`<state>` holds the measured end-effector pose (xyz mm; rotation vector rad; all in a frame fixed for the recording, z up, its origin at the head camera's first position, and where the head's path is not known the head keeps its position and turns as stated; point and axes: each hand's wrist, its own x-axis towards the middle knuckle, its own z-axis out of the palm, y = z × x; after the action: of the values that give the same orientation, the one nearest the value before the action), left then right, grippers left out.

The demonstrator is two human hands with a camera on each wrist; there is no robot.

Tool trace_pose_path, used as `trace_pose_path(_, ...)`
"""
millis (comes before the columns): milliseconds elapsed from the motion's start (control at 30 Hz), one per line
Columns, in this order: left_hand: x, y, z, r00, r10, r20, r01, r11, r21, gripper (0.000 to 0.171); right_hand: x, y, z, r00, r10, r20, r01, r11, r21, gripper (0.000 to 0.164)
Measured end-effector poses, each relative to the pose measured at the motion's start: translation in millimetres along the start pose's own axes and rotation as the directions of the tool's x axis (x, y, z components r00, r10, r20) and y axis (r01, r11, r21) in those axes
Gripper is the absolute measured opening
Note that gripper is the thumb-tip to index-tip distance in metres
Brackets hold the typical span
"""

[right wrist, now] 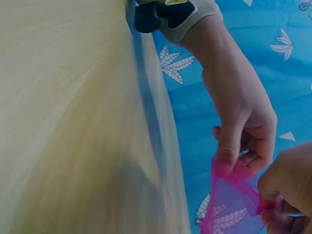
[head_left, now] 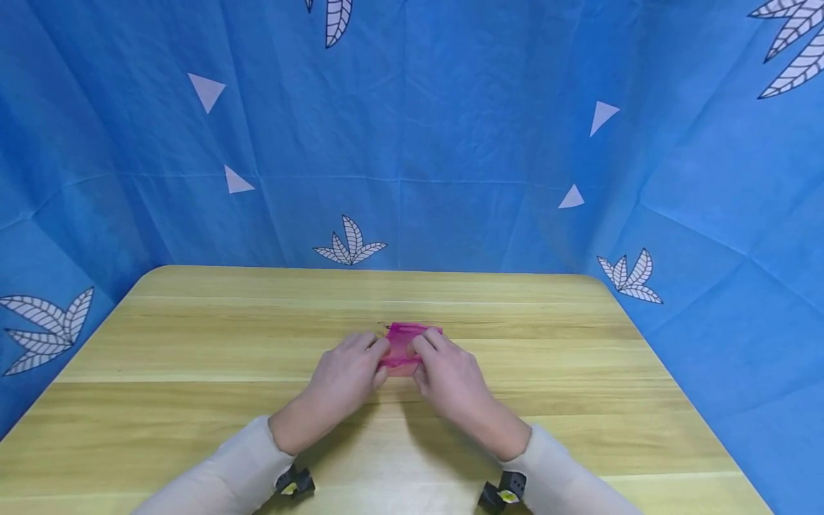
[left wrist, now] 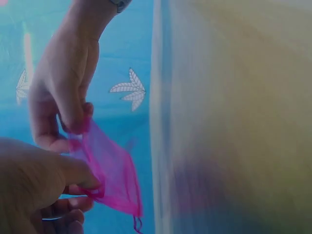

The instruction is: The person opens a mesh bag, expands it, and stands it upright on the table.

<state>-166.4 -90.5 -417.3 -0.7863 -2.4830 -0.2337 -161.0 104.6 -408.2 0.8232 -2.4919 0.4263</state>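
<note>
A small, sheer pink drawstring pouch [head_left: 404, 342] is held between both hands above the wooden table, with a thin cord loop at its far left corner. My left hand [head_left: 347, 372] pinches the pouch's left side between thumb and fingers. Its right side is pinched by my right hand [head_left: 453, 375]. In the left wrist view the thin mesh of the pouch [left wrist: 114, 165] is stretched between the two hands, and a cord hangs from its lower corner. The right wrist view shows the pouch's gathered edge [right wrist: 241, 183] spanning from thumb to thumb. Whether anything lies inside cannot be made out.
The light wooden table [head_left: 193, 343] spreads out around both hands. Behind it and along its sides hangs a blue cloth [head_left: 450, 107] printed with white leaves and triangles. Small black devices [head_left: 295, 481] are strapped at both wrists.
</note>
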Motion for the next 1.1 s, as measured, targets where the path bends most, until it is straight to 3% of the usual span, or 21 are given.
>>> trace_pose_path(167,0.2,-1.5,2.2,0.998,0.031,-0.053,-0.033,0.999,-0.032,0.016,1.0,0.3,-2.9,0.999,0.023,-0.032,-0.023,1.000,0.000,0.024)
trace_pose_path(333,1.8,-1.1,2.4,0.992,0.037,-0.118,-0.044,0.998,-0.054,0.011,2.2,0.4,-4.8,0.992,0.123,-0.014,-0.123,0.992,0.015,0.018)
trace_pose_path(500,1.7,0.5,0.7,0.991,0.034,-0.128,-0.042,0.997,-0.058,0.012,2.8,3.4,-5.1,0.982,0.186,0.013,-0.187,0.980,0.066,0.018)
trace_pose_path(767,1.4,1.6,2.0,0.990,0.041,-0.136,-0.052,0.996,-0.077,0.017,3.5,3.8,-5.8,0.988,0.151,-0.011,-0.148,0.976,0.159,0.021)
trace_pose_path(967,1.1,0.5,5.6,0.994,0.040,-0.101,-0.052,0.991,-0.125,0.026,2.1,1.7,-8.7,0.994,0.106,-0.001,-0.104,0.973,0.207,0.023)
trace_pose_path(1100,1.0,-0.9,7.4,0.997,0.010,-0.076,-0.020,0.990,-0.136,0.027,1.0,-1.2,-10.1,0.997,0.080,0.011,-0.081,0.974,0.210,0.027)
